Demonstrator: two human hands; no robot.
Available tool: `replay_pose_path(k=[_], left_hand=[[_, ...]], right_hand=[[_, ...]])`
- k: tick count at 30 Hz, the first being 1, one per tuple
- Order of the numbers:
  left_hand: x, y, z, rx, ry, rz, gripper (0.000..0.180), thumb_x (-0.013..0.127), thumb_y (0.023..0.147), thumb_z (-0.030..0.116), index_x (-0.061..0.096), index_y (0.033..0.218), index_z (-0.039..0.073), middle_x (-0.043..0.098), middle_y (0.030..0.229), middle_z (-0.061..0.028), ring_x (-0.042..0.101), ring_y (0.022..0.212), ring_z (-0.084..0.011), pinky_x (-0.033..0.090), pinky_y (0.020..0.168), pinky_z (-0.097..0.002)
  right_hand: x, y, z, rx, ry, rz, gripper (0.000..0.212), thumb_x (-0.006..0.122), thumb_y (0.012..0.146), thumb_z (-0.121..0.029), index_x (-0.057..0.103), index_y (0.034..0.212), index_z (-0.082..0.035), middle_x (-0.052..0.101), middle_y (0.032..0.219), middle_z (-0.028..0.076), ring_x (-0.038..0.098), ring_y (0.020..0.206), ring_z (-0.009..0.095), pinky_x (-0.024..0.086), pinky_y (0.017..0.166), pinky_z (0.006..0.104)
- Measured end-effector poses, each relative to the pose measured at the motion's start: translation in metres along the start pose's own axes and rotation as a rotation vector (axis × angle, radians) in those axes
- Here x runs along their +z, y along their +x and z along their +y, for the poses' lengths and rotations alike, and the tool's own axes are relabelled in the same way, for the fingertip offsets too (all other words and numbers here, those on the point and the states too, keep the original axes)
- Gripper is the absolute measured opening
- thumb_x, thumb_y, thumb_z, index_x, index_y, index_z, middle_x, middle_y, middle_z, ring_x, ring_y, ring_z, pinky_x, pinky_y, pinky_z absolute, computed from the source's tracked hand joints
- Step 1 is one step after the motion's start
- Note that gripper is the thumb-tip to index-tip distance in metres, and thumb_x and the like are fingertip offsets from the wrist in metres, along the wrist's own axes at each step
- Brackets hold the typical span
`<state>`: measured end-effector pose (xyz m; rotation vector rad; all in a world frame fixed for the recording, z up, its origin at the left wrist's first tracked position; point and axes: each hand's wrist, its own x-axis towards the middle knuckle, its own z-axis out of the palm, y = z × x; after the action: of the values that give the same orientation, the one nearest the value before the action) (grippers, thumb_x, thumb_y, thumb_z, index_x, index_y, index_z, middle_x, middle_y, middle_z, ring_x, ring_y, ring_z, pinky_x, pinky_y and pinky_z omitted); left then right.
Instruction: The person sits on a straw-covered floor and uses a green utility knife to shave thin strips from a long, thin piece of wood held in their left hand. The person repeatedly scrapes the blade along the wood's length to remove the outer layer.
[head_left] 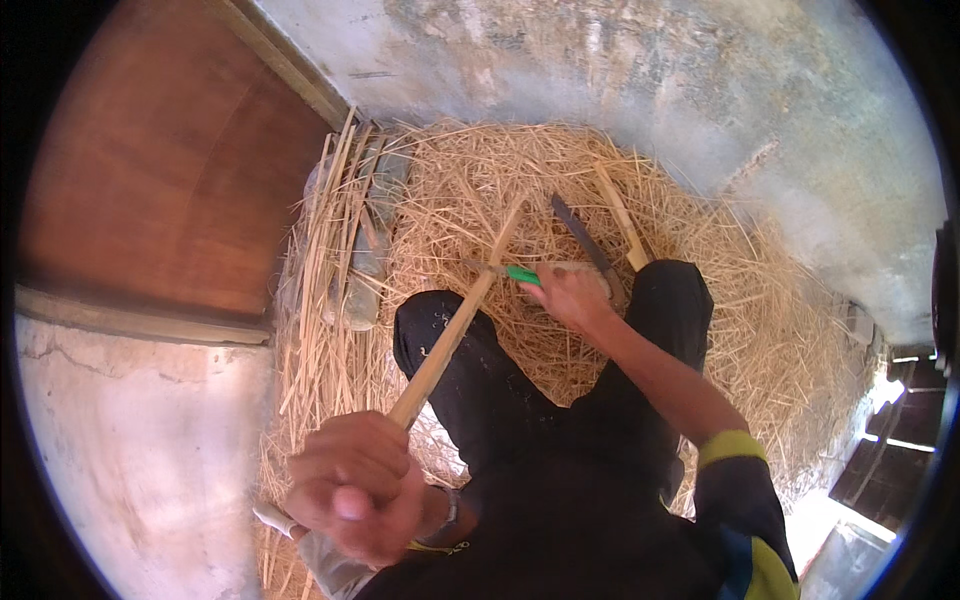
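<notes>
My left hand [355, 485] is closed around the near end of a long pale bamboo strip [455, 325] that slants up and away over my left knee. My right hand [567, 293] reaches forward and grips a knife with a green handle [522, 274], its blade laid across the strip near its far end. A large dark blade [585, 238] lies on the shavings just beyond my right hand. Beside it a short pale stick [622, 215] rests by my right knee. I sit in black trousers [530, 420] on the heap.
A thick heap of straw-coloured shavings [480, 170] covers the floor around me. A bundle of split strips [325, 230] leans along a brown wooden door [170, 170] at left. A grey plastered wall [640, 70] rises behind. A doorway opening [900, 420] is at right.
</notes>
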<state>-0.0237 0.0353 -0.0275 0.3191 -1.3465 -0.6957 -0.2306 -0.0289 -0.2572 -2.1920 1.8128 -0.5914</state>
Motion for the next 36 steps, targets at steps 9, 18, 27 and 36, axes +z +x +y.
replay_pose_path(k=[9, 18, 27, 36], left_hand=[[-0.021, 0.002, 0.007, -0.06, 0.049, 0.11, 0.033, 0.043, 0.086, 0.009, 0.024, 0.06, 0.015, 0.022, 0.043, 0.0014, 0.017, 0.039, -0.0081, 0.018, 0.04, -0.0283], [-0.029, 0.0, 0.008, -0.038, 0.037, 0.092, 0.032, 0.043, 0.086, 0.008, 0.026, 0.059, 0.014, 0.025, 0.042, 0.0011, 0.02, 0.037, -0.0089, 0.02, 0.037, -0.0277], [-0.056, 0.003, 0.003, -0.104, -0.08, 0.196, 0.034, 0.042, 0.087, 0.009, 0.023, 0.06, 0.016, 0.022, 0.045, 0.0027, 0.017, 0.041, -0.008, 0.018, 0.044, -0.028], [-0.04, -0.002, 0.005, -0.048, -0.007, 0.183, 0.032, 0.044, 0.089, 0.011, 0.03, 0.061, 0.012, 0.027, 0.042, 0.0018, 0.024, 0.036, -0.009, 0.023, 0.035, -0.0266]], right_hand=[[-0.031, -0.004, -0.05, 0.094, 0.158, -0.01, 0.043, 0.047, 0.096, -0.039, 0.057, 0.087, 0.001, 0.056, 0.055, 0.02, 0.058, 0.051, 0.04, 0.046, 0.047, 0.0497], [-0.011, -0.005, -0.044, 0.106, 0.005, -0.034, 0.046, 0.044, 0.096, -0.045, 0.057, 0.088, -0.002, 0.057, 0.057, 0.018, 0.059, 0.051, 0.036, 0.045, 0.046, 0.0483], [0.019, -0.015, -0.012, 0.396, 1.063, -0.483, 0.048, 0.04, 0.098, -0.046, 0.052, 0.086, -0.001, 0.05, 0.056, 0.015, 0.047, 0.046, 0.028, 0.04, 0.045, 0.0371], [0.048, -0.002, 0.033, 0.042, -0.224, -0.083, 0.041, 0.046, 0.097, -0.036, 0.061, 0.08, -0.002, 0.06, 0.062, 0.018, 0.062, 0.056, 0.031, 0.049, 0.051, 0.0437]])
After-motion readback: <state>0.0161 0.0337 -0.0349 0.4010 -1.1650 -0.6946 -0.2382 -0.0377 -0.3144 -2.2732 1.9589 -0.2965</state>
